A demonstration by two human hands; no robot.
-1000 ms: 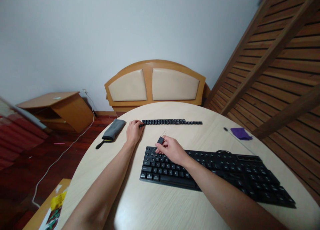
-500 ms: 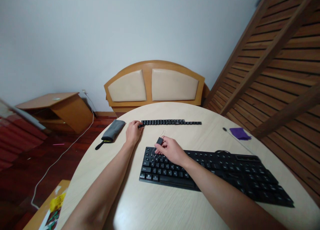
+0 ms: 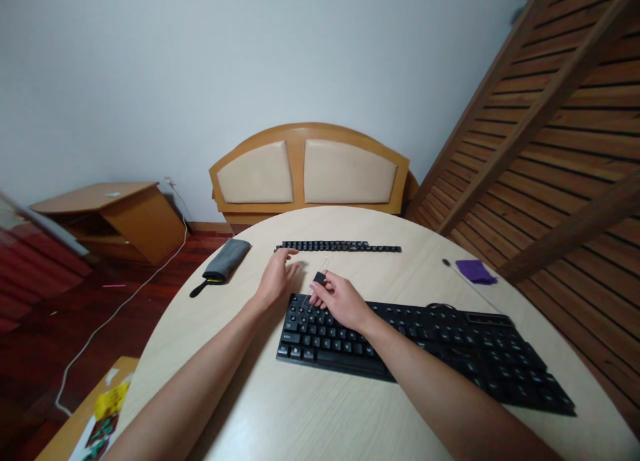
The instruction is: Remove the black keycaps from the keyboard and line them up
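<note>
In my right hand (image 3: 343,299) is a keycap puller (image 3: 319,277) with a black handle and thin wire loops at its ends, pinched between thumb and fingers. It is over the upper left corner of a black keyboard (image 3: 340,364), whose middle is partly covered by my right forearm. My left hand (image 3: 276,274) hovers above the table with fingers apart and nothing visible in them. Just beyond its fingertips lie rows of loose black keycaps (image 3: 330,246), lined up side by side.
A grey pouch (image 3: 227,261) with a black strap rests at the left of the round table (image 3: 240,381). On the right are a purple cloth (image 3: 475,271) and a thin stick with a dark tip (image 3: 447,263). A wooden headboard (image 3: 297,174) stands behind the table.
My left hand has come away from the left end of the keycap rows, moving nearer to me and right, its fingers opening. My right hand stays almost in place with the puller.
</note>
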